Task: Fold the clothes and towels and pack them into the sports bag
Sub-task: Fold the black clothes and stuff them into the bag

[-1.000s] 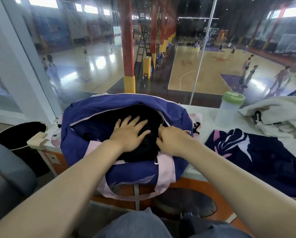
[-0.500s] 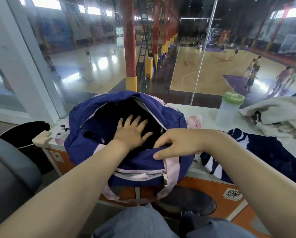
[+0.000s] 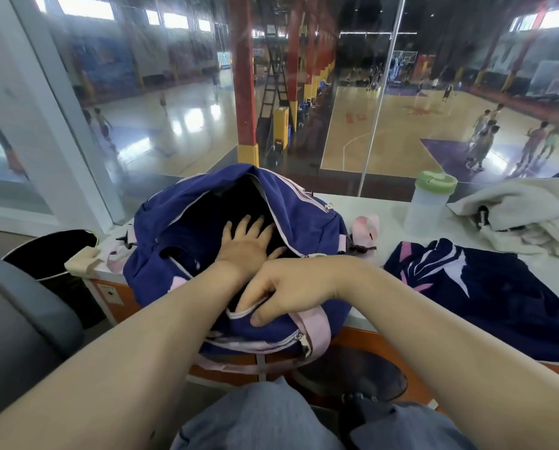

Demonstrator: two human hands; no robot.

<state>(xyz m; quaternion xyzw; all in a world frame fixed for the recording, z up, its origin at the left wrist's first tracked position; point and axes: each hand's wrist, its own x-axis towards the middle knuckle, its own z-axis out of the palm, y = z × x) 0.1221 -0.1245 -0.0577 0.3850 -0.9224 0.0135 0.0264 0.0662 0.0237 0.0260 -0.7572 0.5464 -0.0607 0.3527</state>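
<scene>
Fingers [image 3: 255, 224] flat on dark clothing [image 3: 239, 203] inside sports bag [image 3: 307, 222]

A clear plastic bottle [image 3: 429, 209] with a green lid [image 3: 437, 182] stands upright on the white table [image 3: 391, 216], close to the glass wall [image 3: 304, 92] behind it. Left of the bottle, off the table's left end, a black bin [image 3: 49, 254] sits on the floor, and nearer than the bin shows the grey back of a chair [image 3: 18, 323]. Below the table's orange front edge [image 3: 369, 339], nearer than the bottle, lies a dark round stool seat [image 3: 352, 375]. Beyond the glass, behind the bottle, spreads a basketball court [image 3: 401, 138] with red and yellow pillars [image 3: 245, 92], and several people [image 3: 482, 138] stand on it to the right.
</scene>
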